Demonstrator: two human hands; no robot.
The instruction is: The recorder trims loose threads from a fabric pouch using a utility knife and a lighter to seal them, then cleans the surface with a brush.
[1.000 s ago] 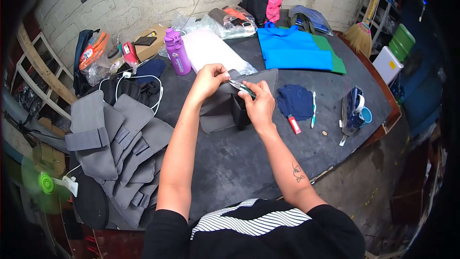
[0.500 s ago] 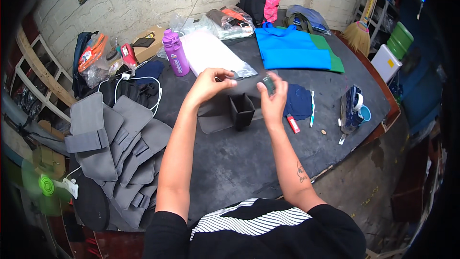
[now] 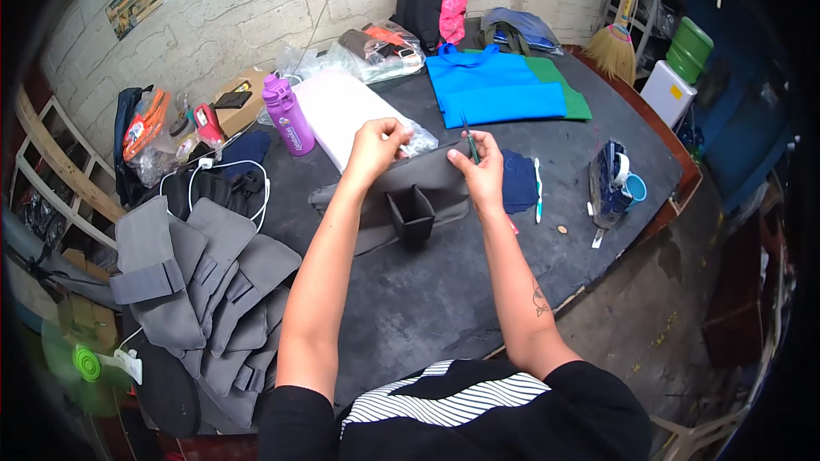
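A dark grey fabric piece with a sewn pocket (image 3: 412, 205) is held up over the black table (image 3: 410, 307). My left hand (image 3: 374, 147) pinches its top edge on the left. My right hand (image 3: 483, 172) grips the top edge on the right and also holds a thin green-handled tool (image 3: 471, 138), likely small scissors, pointing up. The open pocket hangs at the middle of the piece.
A pile of grey fabric pieces (image 3: 205, 290) lies at the left. A purple bottle (image 3: 289, 115), a white sheet (image 3: 342, 111), blue and green bags (image 3: 500, 90), a navy cloth (image 3: 518, 181) and a blue cup (image 3: 630, 188) are around. The table edge runs at the right.
My hands have moved apart along the top edge and spread the grey piece out wide. Before, both hands were close together at its upper part.
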